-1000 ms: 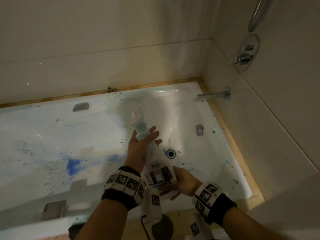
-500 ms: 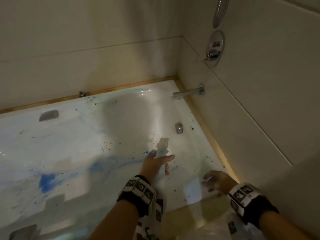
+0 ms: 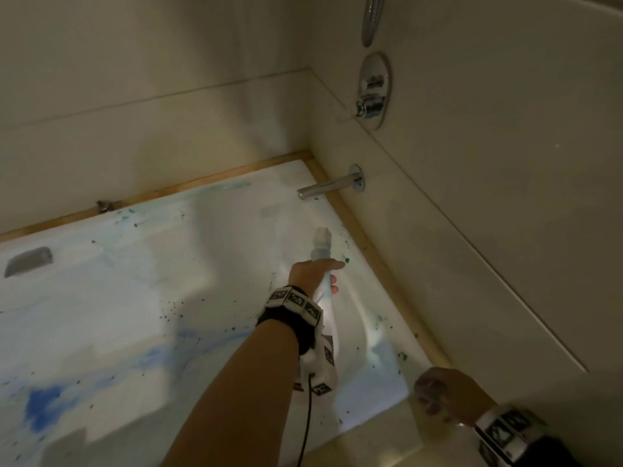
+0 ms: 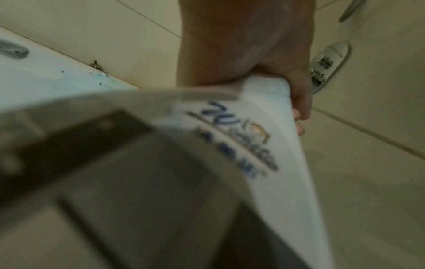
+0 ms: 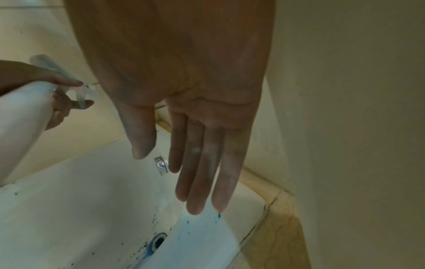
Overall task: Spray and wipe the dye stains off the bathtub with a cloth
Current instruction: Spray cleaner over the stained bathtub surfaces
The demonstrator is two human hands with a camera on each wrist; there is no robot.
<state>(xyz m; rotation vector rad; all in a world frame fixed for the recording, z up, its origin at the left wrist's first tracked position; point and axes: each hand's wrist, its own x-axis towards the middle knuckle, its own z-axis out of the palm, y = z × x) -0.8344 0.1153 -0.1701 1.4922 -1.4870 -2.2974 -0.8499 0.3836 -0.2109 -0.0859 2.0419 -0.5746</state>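
The white bathtub carries blue dye stains on its floor and small green specks near the right rim. My left hand grips a white spray bottle by its neck, nozzle pointing toward the tub's far right corner. The bottle's printed label fills the left wrist view, fingers curled round it. A finger lies on the clear trigger. My right hand hovers over the tub's near right corner, fingers straight and holding nothing. No cloth is in view.
A chrome spout juts from the right wall, with a mixer valve and a shower hose above it. The overflow knob and blue-ringed drain lie below my right hand. A grab handle sits on the far left wall.
The right hand let go of the bottle's base and drew back to the near right corner. The left hand carried the bottle forward and right, toward the spout end.
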